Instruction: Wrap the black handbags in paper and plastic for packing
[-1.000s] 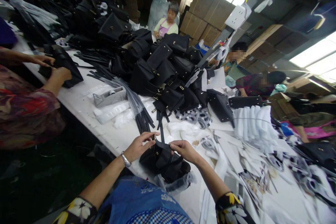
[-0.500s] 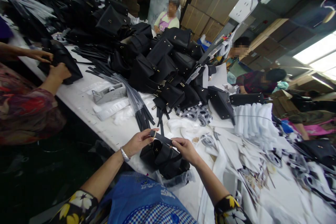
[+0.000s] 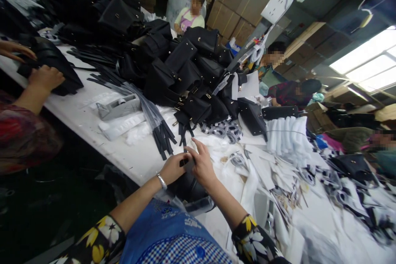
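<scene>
My left hand (image 3: 173,168) and my right hand (image 3: 201,164) meet over a small black bag (image 3: 189,189) at the near edge of the white table (image 3: 93,121). Both pinch a black strap end (image 3: 186,161) held between them. The left wrist wears a silver bracelet. Most of the bag is hidden under my hands and forearms, and a clear plastic wrap (image 3: 198,206) lies beneath it.
A big heap of black bags (image 3: 182,70) fills the table's middle, with loose black straps (image 3: 161,132) and a grey tape dispenser (image 3: 119,107) in front. White foam sheets (image 3: 289,136) and paper scraps lie right. Another person's hands (image 3: 43,76) hold a black bag at left. Other workers sit beyond.
My hands have come together over the bag, closing the gap along the strap. The bag sits more hidden beneath them. The view shifted slightly to the right.
</scene>
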`<state>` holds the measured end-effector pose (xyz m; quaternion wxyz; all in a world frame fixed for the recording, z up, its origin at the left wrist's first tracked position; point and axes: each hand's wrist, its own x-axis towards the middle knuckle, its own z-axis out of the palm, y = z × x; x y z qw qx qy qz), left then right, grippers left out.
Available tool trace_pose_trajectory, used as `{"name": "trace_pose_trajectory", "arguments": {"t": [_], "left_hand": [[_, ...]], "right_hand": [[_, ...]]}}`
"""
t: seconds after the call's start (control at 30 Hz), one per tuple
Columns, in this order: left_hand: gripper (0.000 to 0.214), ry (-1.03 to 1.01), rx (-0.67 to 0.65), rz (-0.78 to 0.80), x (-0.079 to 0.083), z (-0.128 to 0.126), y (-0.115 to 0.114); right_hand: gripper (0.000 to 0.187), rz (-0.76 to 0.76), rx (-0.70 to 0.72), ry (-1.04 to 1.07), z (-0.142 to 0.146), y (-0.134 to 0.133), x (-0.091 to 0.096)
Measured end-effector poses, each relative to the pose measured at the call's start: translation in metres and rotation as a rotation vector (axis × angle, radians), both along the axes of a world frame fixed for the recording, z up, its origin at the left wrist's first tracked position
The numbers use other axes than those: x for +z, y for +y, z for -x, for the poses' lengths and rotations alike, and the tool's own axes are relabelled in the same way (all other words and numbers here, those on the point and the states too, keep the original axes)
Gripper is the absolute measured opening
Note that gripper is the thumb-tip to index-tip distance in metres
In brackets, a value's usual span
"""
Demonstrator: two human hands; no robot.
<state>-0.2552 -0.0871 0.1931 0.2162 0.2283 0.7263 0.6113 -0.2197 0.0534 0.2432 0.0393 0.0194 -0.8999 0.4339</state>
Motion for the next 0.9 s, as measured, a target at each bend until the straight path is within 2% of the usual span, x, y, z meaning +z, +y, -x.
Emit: {"name": "trace_pose_trajectory", "arguments": {"t": [0.07,0.2,0.27,0.33,0.4,0.43,0.57,0.63,0.7,0.8,0.9], "left_hand": [[0.027,0.004,-0.014,0.029,0.003,-0.003,0.001],[0.028,-0.012,-0.070,0.087,0.009,-0.004,0.002],[0.027,-0.016,-0.080,0.108,0.011,-0.005,0.003],[0.027,-0.008,-0.072,0.128,0.013,-0.006,0.004],[0.026,0.005,-0.060,0.147,0.013,-0.009,0.007],[0.025,0.009,-0.057,0.154,0.012,-0.010,0.008],[0.026,0.014,-0.079,0.156,0.007,-0.014,0.013],[0.030,0.011,-0.094,0.149,0.004,-0.013,0.013],[0.037,-0.001,-0.098,0.147,0.001,-0.012,0.011],[0.045,-0.032,-0.083,0.153,-0.001,-0.008,0.006],[0.047,-0.074,-0.095,0.145,0.000,-0.006,0.003]], "right_hand": [[0.036,0.243,-0.071,-0.026,0.000,0.006,0.013],[0.049,0.906,-0.291,-0.043,-0.001,0.034,0.047],[0.044,1.107,-0.431,0.033,-0.004,0.052,0.052],[0.037,1.221,-0.560,0.073,-0.012,0.063,0.045],[0.034,1.276,-0.598,0.001,-0.023,0.062,0.030],[0.034,1.272,-0.571,-0.077,-0.029,0.058,0.022],[0.034,1.031,-0.446,-0.312,-0.048,0.031,-0.004],[0.037,0.900,-0.487,-0.312,-0.052,0.025,-0.008],[0.041,0.858,-0.587,-0.283,-0.053,0.028,-0.006],[0.045,0.986,-0.763,-0.188,-0.054,0.043,-0.002],[0.042,1.172,-0.841,-0.124,-0.057,0.055,0.000]]}}
